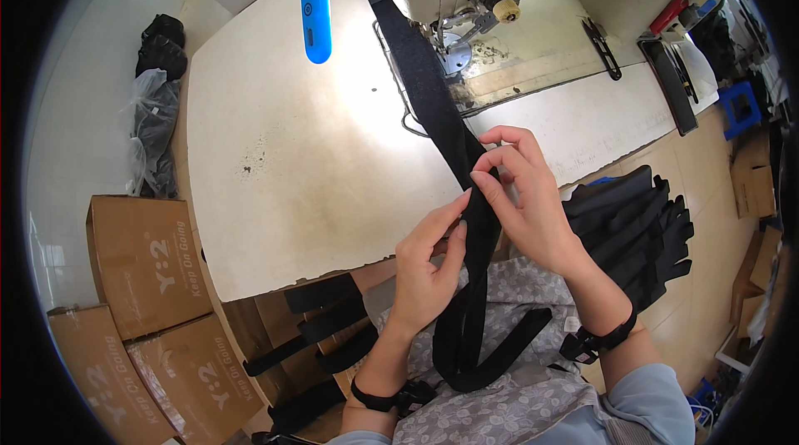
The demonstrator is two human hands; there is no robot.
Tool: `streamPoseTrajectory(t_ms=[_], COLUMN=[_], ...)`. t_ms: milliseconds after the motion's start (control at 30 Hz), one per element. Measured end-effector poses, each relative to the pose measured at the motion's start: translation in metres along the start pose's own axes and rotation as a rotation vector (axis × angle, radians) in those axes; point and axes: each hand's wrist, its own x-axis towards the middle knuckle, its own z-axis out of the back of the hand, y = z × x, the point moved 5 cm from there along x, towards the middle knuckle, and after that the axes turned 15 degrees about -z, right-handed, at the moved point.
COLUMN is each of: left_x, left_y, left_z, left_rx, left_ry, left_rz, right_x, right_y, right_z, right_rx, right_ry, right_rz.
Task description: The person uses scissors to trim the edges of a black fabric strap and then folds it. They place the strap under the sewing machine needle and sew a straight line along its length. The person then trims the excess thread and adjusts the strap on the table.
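Observation:
A long black fabric strip (429, 83) runs from the far edge of the table, past the sewing machine's needle area (456, 54), down toward my lap. My left hand (431, 266) pinches the strip's left edge just off the table's front. Slightly farther away, my right hand (520, 187) pinches its right side between thumb and fingers. Between and below my hands the strip looks folded lengthwise. Its loose end (499, 357) curls in a loop over the grey floral apron (533, 287) on my lap.
The white sewing table (283, 187) has a chipped front edge. Thread snips (602, 49) and a dark tray (668, 87) lie to the right. A blue handheld device (315, 12) is at the far left. Black fabric pieces (632, 228) hang at right; cardboard boxes (150, 262) stand left.

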Motion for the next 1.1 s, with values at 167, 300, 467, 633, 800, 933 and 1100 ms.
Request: streamPoseTrajectory(t_ms=[167, 300, 467, 633, 800, 933, 1100], left_x=[-0.001, -0.003, -0.005, -0.007, -0.008, -0.007, -0.011], left_y=[-0.001, 0.002, 0.006, 0.008, 0.003, -0.002, -0.001], left_z=[-0.001, 0.001, 0.0, -0.001, -0.004, -0.004, 0.004], left_rx=[0.01, -0.011, -0.065, -0.076, -0.066, -0.115, -0.051], left_ry=[-0.024, -0.06, -0.068, -0.072, -0.044, -0.036, 0.044], left_rz=[-0.007, 0.032, 0.053, 0.043, 0.003, -0.013, 0.116], right_x=[0.004, -0.003, -0.016, -0.023, -0.022, -0.02, -0.02], right_y=[0.004, 0.007, 0.004, 0.009, 0.008, 0.005, 0.003], right_z=[-0.001, 0.002, 0.008, 0.011, 0.01, 0.008, 0.009], right_rx=[-0.089, -0.119, -0.144, -0.146, -0.114, -0.145, -0.128], right_ry=[0.059, 0.14, 0.219, 0.147, 0.156, 0.149, 0.17], right_rz=[0.16, 0.215, 0.159, 0.14, 0.102, 0.136, 0.173])
